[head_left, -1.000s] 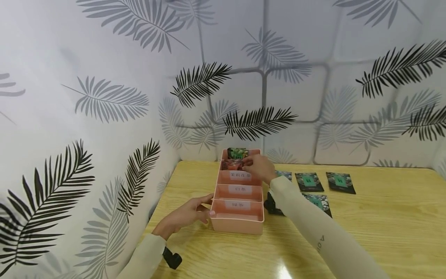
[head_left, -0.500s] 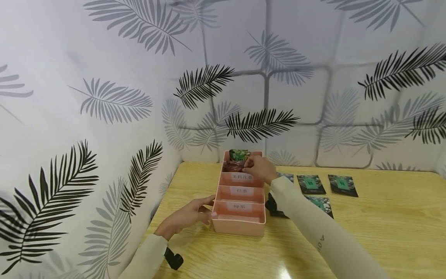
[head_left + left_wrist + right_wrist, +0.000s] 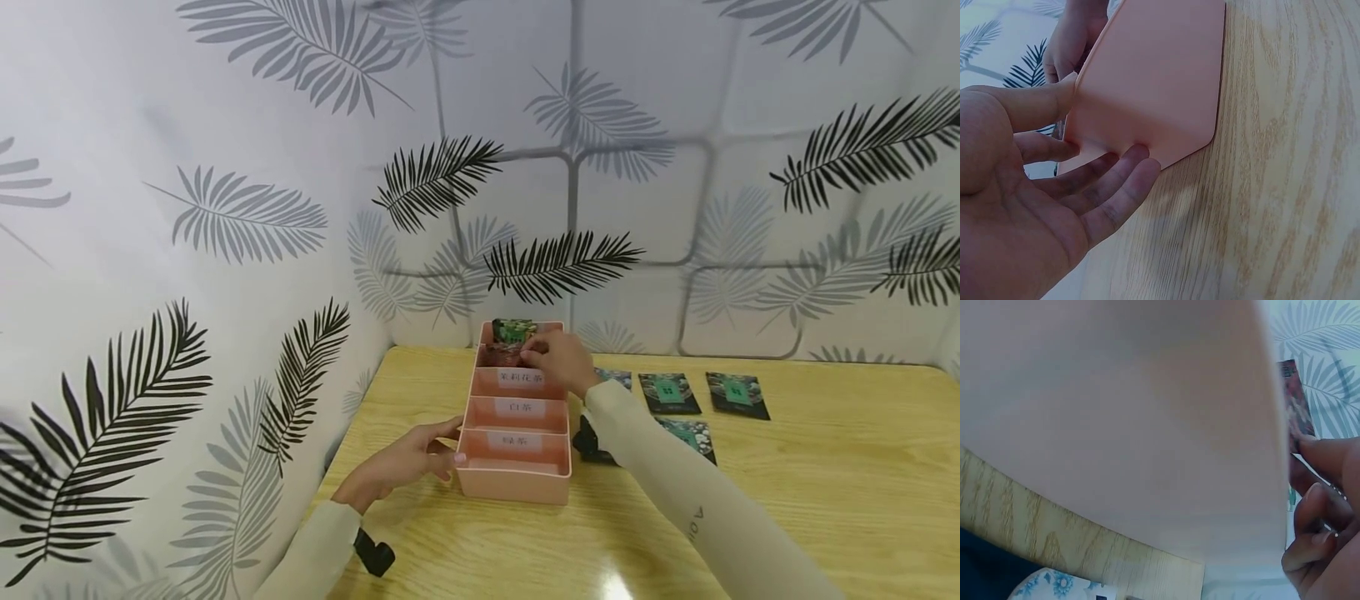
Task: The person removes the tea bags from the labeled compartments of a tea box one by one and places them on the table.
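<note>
A long pink divided box (image 3: pixel 513 486) stands on the table, with paper labels in Chinese characters on its dividers. At its back compartment my right hand (image 3: pixel 562 360) pinches a dark red tea packet (image 3: pixel 501 356) between thumb and fingertips, low in the compartment. Behind that one, a green tea packet (image 3: pixel 513 330) leans upright. In the right wrist view the red packet (image 3: pixel 1299 406) shows past the box's edge. My left hand (image 3: pixel 408 458) rests against the near left corner, thumb at the rim; the left wrist view shows its loosely bent fingers (image 3: pixel 1138 178) touching the outer wall.
Right of the box lie several dark tea packets with green labels, among them one at the back (image 3: pixel 670 392), one farther right (image 3: pixel 738 394) and one nearer (image 3: pixel 690 437), partly behind my right sleeve. A patterned wall (image 3: pixel 630 208) borders the wooden table (image 3: pixel 825 467).
The red packet's face has turned darker as my right fingers tilt it slightly in the back compartment. My left hand keeps its place at the box corner. The head view has shifted a little.
</note>
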The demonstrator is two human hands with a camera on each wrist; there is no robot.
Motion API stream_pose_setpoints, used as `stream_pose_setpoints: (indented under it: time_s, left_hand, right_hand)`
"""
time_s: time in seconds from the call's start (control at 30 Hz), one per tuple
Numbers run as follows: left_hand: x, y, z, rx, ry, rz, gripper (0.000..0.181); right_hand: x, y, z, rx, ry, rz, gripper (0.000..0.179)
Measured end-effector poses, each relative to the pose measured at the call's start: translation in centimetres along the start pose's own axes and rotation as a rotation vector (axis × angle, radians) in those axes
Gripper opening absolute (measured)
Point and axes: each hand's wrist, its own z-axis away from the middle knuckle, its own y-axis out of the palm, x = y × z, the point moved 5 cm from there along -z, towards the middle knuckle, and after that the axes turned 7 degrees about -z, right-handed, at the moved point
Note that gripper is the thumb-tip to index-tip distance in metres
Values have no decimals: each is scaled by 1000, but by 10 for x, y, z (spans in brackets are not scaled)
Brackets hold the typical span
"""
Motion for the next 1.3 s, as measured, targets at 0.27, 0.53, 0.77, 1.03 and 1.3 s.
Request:
stream_pose_setpoints:
  time_s: [0.27,0.53,0.77,1.03,1.3]
  left_hand:
    - [1,0,-3,-8,-28,-11,72]
    - [-3,0,-4,5,-22,-4,71]
    - [-3,1,-4,13,-21,-6,69]
    - [-2,-1,-5,7,-14,-18,68]
    - [-2,2,-3,19,-24,6,69]
  right_hand:
    - [6,-28,9,-130,-64,-161,15]
    - [1,-63,17,-189,-60,-217,22]
    - [-12,-88,32,-215,-77,-218,22]
    - [-31,-116,53,-224,-63,-187,21]
    - [-53,-136,82,-203,-34,-156,22]
